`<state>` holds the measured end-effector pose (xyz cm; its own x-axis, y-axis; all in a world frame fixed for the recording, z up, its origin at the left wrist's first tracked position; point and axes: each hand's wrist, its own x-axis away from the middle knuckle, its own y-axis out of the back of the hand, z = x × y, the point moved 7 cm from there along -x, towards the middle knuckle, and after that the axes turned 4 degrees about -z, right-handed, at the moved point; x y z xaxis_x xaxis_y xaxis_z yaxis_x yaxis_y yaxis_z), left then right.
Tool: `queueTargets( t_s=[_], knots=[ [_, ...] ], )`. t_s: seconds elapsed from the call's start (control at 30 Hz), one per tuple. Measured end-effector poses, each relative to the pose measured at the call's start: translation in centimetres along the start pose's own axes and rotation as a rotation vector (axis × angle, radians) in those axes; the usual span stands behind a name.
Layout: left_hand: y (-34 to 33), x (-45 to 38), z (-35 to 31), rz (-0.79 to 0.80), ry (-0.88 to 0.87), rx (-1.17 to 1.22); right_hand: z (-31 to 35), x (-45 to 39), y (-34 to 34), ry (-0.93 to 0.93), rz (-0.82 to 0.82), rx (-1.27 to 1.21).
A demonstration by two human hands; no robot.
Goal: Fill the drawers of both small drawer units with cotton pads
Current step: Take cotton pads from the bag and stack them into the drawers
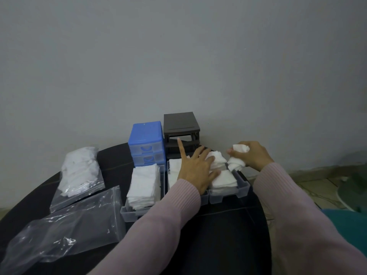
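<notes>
i take the blue drawer unit (146,142) as my landmark; it stands at the far edge of the dark round table (218,235), against the wall, with two clear drawers closed in its front. just beside it on its right stands the dark brown drawer unit (181,132), whose front slots show open and dark. directly in front of the blue unit lies a clear drawer (129,212) pulled out on the table, stacked high with white square cotton pads (144,185). to the right of that, in front of the brown unit, lie two more clear drawers side by side, the middle drawer (204,197) and the right drawer (243,187), both holding pads. my left hand (195,171) rests flat over the middle drawer, fingers spread and mostly straight, index finger pointing up toward the brown unit, fingertips touching a loose heap of pads (217,160); it grasps nothing. my right hand (251,155) is farther right of the blue unit, above the right drawer's far end, fingers curled tight around a crumpled bunch of pads (238,157). well to the left of the blue unit lies a clear plastic bag of pads (79,171), and nearer me a flat clear plastic bag (65,231).
</notes>
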<state>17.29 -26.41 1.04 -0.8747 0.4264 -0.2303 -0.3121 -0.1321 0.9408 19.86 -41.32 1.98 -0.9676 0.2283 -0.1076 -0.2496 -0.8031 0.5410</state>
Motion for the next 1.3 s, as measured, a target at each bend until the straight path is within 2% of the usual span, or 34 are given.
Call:
queueTargets(
  t_s=[0.2, 0.37, 0.7, 0.93, 1.13, 1.3],
  knots=[
    [-1.0, -0.2, -1.3, 0.071, -0.059, -0.037, -1.9, 0.5, -1.0, -0.169, 0.247, 0.203],
    [-1.6, -0.4, -1.4, 0.133, -0.065, -0.042, -1.4, 1.4, -1.3, -0.169, 0.341, 0.339],
    [-1.9, -0.5, -2.1, 0.163, -0.081, -0.037, 0.2, 1.7, -1.4, -0.065, 0.216, 0.307],
    [-1.3, -0.2, -1.8, 0.123, -0.029, 0.023, -0.2, 1.5, -1.3, -0.105, 0.210, 0.212],
    [-0.6, 0.3, -1.6, 0.081, 0.047, 0.133, -0.3, 1.1, -0.1, -0.220, 0.194, -0.067],
    [-0.1, 0.9, -2.5, 0.164, -0.004, 0.130, -0.3, 1.7, 1.0, -0.247, 0.212, -0.015]
  ],
)
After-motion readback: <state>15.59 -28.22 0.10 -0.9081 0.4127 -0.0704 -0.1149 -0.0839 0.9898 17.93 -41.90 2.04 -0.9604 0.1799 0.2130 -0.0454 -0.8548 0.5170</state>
